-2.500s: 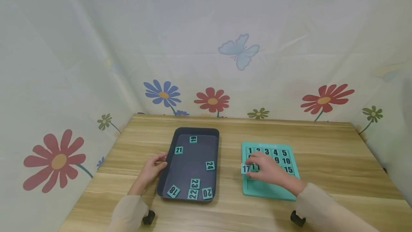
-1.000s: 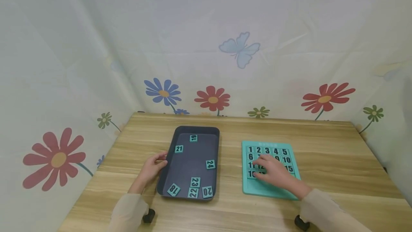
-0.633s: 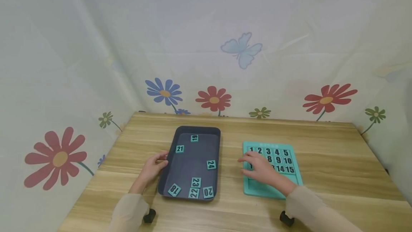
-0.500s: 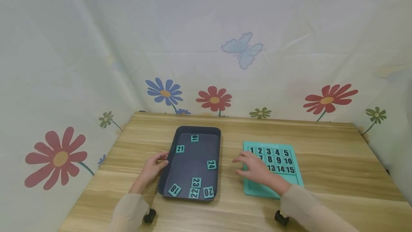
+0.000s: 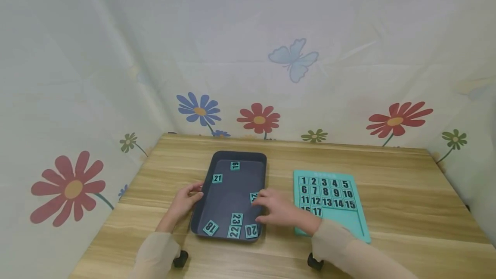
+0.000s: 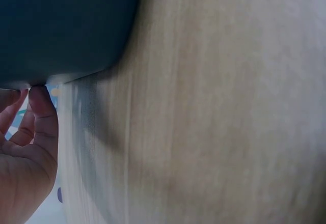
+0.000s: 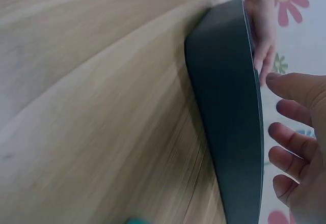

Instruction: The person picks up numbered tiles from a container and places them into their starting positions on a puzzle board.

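In the head view a dark grey tray (image 5: 228, 197) holds loose teal number tiles, among them 19 (image 5: 234, 165), 21 (image 5: 217, 178), 18 (image 5: 210, 227) and 20 (image 5: 251, 230). My left hand (image 5: 185, 203) touches the tray's left rim with thumb and fingertips; the left wrist view shows them against its outer wall. Over the right rim reaches my right hand (image 5: 280, 210), fingers apart and nothing between them, partly hiding tile 24 (image 5: 253, 195). To its right lies a teal number board (image 5: 345, 223), with tiles 1 to 17 in rows and 16 partly covered by the wrist.
Both tray and board lie on a wood-grain table (image 5: 407, 210). Behind it hangs a pale cloth (image 5: 217, 33) printed with flowers and a butterfly. Tiles 22 (image 5: 234, 232) and 23 (image 5: 237, 219) lie close together near the tray's front edge.
My right hand set tile 17 into the board's fourth row, let go, and moved left to the tray. My left hand stays at the tray's left rim.
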`<state>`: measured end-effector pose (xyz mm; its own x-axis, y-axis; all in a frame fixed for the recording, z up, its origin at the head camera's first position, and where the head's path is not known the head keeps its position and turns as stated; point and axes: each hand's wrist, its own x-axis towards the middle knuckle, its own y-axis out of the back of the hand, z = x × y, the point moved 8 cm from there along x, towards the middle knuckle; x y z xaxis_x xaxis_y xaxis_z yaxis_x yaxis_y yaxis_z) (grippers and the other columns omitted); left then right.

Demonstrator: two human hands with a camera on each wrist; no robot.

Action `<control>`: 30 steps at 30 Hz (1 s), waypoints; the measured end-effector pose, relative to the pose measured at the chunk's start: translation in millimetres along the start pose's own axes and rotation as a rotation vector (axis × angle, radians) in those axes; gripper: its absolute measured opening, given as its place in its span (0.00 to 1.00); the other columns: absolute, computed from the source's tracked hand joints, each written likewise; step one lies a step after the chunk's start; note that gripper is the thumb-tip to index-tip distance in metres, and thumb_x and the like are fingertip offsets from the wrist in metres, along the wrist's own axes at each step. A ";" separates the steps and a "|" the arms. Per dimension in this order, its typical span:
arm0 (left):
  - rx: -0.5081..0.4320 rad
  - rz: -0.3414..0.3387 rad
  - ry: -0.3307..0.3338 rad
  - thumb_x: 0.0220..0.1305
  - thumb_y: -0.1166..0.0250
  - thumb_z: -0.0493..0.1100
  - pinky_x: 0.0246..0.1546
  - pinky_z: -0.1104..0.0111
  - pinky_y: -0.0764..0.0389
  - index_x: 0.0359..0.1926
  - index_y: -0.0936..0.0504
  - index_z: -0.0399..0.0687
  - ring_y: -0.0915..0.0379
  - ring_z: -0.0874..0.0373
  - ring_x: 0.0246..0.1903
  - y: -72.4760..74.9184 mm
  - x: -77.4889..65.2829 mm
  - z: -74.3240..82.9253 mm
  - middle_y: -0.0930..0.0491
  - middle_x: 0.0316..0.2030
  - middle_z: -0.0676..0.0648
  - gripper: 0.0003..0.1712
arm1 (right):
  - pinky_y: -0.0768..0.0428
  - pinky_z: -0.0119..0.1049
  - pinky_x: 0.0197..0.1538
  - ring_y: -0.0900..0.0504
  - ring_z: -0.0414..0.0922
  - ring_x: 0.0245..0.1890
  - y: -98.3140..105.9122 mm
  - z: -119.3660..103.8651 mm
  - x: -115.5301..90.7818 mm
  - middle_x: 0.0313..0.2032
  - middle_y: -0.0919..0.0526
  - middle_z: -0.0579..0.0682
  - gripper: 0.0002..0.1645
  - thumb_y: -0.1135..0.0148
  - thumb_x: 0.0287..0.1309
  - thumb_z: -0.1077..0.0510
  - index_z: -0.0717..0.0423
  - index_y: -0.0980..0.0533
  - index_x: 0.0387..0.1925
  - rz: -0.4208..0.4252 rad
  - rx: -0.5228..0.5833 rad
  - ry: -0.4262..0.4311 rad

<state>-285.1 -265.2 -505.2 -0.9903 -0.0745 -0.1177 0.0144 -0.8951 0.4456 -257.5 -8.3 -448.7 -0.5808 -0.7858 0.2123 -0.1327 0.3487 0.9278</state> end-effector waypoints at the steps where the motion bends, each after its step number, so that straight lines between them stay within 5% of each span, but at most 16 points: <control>1: 0.002 0.002 0.002 0.59 0.46 0.36 0.37 0.67 0.22 0.57 0.32 0.41 0.27 0.48 0.45 0.3 0.1 -0.5 0.29 0.48 0.37 0.23 | 0.29 0.30 0.40 0.30 0.38 0.38 -3.0 -4.0 2.7 0.37 0.25 0.42 0.20 0.36 0.44 0.45 0.46 0.22 0.41 -0.025 -0.020 0.020; 10: 0.011 -0.003 -0.001 0.59 0.46 0.36 0.37 0.65 0.22 0.58 0.33 0.40 0.27 0.48 0.45 0.1 -1.4 0.4 0.29 0.48 0.36 0.23 | 0.33 0.28 0.39 0.32 0.35 0.36 -29.2 -21.9 19.0 0.36 0.24 0.37 0.18 0.38 0.43 0.40 0.38 0.22 0.39 -0.236 -0.145 0.113; 19: 0.023 0.000 -0.005 0.60 0.46 0.37 0.37 0.67 0.22 0.57 0.33 0.40 0.28 0.47 0.46 0.5 -1.5 1.8 0.29 0.48 0.36 0.23 | 0.34 0.30 0.39 0.31 0.35 0.36 -44.3 -25.5 23.0 0.36 0.22 0.37 0.17 0.37 0.43 0.41 0.35 0.22 0.39 -0.372 -0.179 0.111; 30: -0.002 -0.005 0.000 0.60 0.46 0.36 0.37 0.67 0.22 0.58 0.34 0.40 0.29 0.47 0.47 -0.1 -1.2 1.9 0.31 0.49 0.35 0.23 | 0.32 0.31 0.39 0.26 0.35 0.36 -50.6 -23.4 28.3 0.37 0.19 0.37 0.20 0.38 0.44 0.41 0.41 0.22 0.41 -0.321 -0.190 0.071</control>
<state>-284.2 -264.2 -503.3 -0.9904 -0.0696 -0.1198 0.0094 -0.8964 0.4431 -248.4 -60.1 -482.4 -0.4757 -0.8756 -0.0837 -0.1433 -0.0168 0.9895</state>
